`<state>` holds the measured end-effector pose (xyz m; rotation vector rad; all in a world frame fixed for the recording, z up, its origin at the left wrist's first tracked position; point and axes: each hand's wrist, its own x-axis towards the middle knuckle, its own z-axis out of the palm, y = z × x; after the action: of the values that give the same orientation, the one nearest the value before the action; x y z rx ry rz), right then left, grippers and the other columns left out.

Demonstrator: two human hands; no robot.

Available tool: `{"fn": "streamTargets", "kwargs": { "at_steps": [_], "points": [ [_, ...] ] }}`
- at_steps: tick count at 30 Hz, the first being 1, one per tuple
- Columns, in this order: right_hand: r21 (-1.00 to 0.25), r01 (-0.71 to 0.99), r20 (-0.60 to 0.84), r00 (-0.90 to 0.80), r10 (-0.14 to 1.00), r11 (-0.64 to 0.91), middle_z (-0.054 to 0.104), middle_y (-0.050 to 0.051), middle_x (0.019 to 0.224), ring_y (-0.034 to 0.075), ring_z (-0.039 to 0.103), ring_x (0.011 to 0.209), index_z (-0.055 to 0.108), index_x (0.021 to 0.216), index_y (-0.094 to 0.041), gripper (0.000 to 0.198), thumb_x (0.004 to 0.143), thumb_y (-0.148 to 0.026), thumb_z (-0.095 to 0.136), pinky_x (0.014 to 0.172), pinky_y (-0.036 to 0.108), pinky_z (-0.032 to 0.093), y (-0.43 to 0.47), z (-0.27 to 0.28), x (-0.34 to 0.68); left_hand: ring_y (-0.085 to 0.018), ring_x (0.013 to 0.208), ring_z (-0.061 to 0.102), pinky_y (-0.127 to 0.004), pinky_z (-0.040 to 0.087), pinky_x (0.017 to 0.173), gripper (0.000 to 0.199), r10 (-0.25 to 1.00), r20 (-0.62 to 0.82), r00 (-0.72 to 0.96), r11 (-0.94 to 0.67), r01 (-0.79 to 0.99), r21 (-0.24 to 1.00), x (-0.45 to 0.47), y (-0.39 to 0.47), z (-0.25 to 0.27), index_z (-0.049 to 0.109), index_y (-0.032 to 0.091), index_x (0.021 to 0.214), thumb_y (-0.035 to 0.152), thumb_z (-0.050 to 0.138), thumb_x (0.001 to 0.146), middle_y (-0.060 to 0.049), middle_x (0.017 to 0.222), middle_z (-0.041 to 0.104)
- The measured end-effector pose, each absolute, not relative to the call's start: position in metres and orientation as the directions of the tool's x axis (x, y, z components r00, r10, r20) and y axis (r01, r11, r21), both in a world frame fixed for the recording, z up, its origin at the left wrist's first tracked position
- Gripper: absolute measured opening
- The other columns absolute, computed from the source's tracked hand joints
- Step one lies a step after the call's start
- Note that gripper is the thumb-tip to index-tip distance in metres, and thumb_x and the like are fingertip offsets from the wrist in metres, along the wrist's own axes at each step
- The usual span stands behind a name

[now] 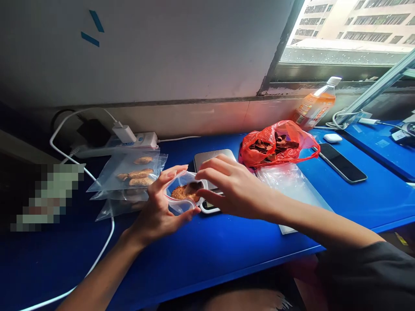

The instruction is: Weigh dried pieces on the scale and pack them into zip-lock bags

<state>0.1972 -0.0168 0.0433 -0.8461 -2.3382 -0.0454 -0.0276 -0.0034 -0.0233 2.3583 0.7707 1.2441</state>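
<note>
My left hand (pixel 160 205) is wrapped round a clear zip-lock bag (pixel 181 206), its thumb and fingers keeping the mouth spread. Inside lies a rough, tan-brown dried piece (pixel 179 192). At the bag's right rim, my right hand (pixel 231 183) has its thumb and fingers curled about a dark brown dried piece (pixel 193 187), which reaches into the mouth. How firmly it is pinched is partly hidden. Under and behind my right hand is a small kitchen scale (pixel 202 159), mostly covered. A red plastic bag (pixel 256 160) full of dark brown dried pieces (pixel 275 144) sits beyond it.
Filled zip-lock bags (pixel 110 175) are stacked left, by a power strip (pixel 147 139) and white cable (pixel 108 235). Flat clear bags (pixel 301 194) lie right, near a phone (pixel 342 163), an earbud case (pixel 332 138) and an orange drink bottle (pixel 316 106). The blue table's front edge (pixel 259 266) is close.
</note>
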Motion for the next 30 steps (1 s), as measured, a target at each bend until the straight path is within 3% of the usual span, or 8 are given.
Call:
{"fn": "streamTargets", "kwargs": {
  "at_steps": [3,8,12,15,18,20,23,30],
  "points": [
    [-0.218,0.580,0.522,-0.610,0.596,0.785,0.065,0.006,0.080,0.016,0.053,0.068,0.064,0.094,-0.016,0.022,0.098,-0.032,0.049,0.067,0.030,0.043,-0.027,0.048,0.187,-0.031,0.127,0.053,-0.056,0.052,0.100,0.093,0.564,0.733,0.381,-0.826,0.254,0.504,-0.025,0.002,-0.023,0.025,0.032,0.142,0.024,0.083,0.070,-0.014,0.138,0.047],
    [-0.391,0.521,0.394,-0.650,0.650,0.759,0.065,0.001,0.074,0.011,0.051,0.060,0.065,0.093,-0.015,0.014,0.094,-0.024,0.055,0.060,0.026,0.035,-0.031,0.047,0.184,-0.031,0.123,0.055,-0.058,0.048,0.102,0.099,0.515,0.833,0.199,-0.847,0.269,0.459,-0.009,0.002,-0.019,0.034,0.032,0.140,0.039,0.090,0.059,-0.013,0.134,0.049],
    [-0.453,0.533,0.477,-0.532,0.700,0.714,0.064,0.002,0.073,0.010,0.051,0.062,0.065,0.081,-0.015,0.011,0.087,-0.013,0.055,0.058,0.023,0.034,-0.025,0.052,0.187,-0.034,0.135,0.042,-0.061,0.034,0.112,0.103,0.557,0.807,0.196,-0.821,0.282,0.497,-0.002,-0.009,-0.010,0.037,0.034,0.139,0.038,0.093,0.052,-0.010,0.141,0.042],
    [-0.494,0.513,0.563,-0.427,0.708,0.702,0.064,0.001,0.073,0.009,0.054,0.065,0.064,0.081,-0.014,0.006,0.084,-0.014,0.059,0.061,0.022,0.038,-0.022,0.057,0.192,-0.026,0.126,0.051,-0.051,0.037,0.113,0.074,0.716,0.685,0.135,-0.697,0.097,0.710,-0.011,-0.012,0.000,0.043,0.035,0.136,0.036,0.080,0.073,-0.007,0.134,0.052],
    [-0.548,0.460,0.599,-0.368,0.711,0.699,0.064,-0.001,0.070,0.007,0.055,0.063,0.062,0.080,-0.014,0.003,0.080,-0.011,0.061,0.062,0.019,0.041,-0.023,0.058,0.197,-0.015,0.094,0.065,-0.031,0.052,0.092,0.041,0.883,0.470,0.000,-0.469,-0.076,0.880,-0.021,-0.010,0.008,0.058,0.030,0.126,0.035,0.068,0.087,-0.003,0.103,0.067],
    [-0.576,0.438,0.598,-0.350,0.721,0.691,0.063,-0.003,0.067,0.006,0.054,0.061,0.062,0.079,-0.014,0.006,0.078,-0.009,0.060,0.061,0.017,0.041,-0.024,0.057,0.199,-0.011,0.081,0.065,-0.022,0.053,0.080,0.030,0.920,0.387,-0.065,-0.391,-0.085,0.916,-0.023,-0.009,0.010,0.069,0.025,0.110,0.036,0.072,0.083,-0.001,0.088,0.068],
    [-0.622,0.436,0.572,-0.315,0.758,0.651,0.062,-0.004,0.065,0.006,0.054,0.059,0.061,0.079,-0.015,0.009,0.076,-0.008,0.058,0.059,0.017,0.041,-0.025,0.057,0.200,-0.009,0.073,0.065,-0.018,0.053,0.074,0.023,0.943,0.317,-0.101,-0.324,-0.069,0.943,-0.021,-0.008,0.012,0.076,0.022,0.092,0.036,0.080,0.074,0.000,0.084,0.070],
    [-0.751,0.405,0.456,-0.253,0.853,0.522,0.061,-0.006,0.060,0.005,0.047,0.048,0.060,0.092,-0.016,0.020,0.075,-0.008,0.055,0.052,0.019,0.038,-0.026,0.058,0.201,-0.007,0.053,0.058,-0.016,0.049,0.056,0.022,0.958,0.193,-0.214,-0.232,-0.177,0.957,-0.020,0.001,0.020,0.070,0.018,0.070,0.025,0.085,0.056,0.003,0.060,0.065]
  ]
}}
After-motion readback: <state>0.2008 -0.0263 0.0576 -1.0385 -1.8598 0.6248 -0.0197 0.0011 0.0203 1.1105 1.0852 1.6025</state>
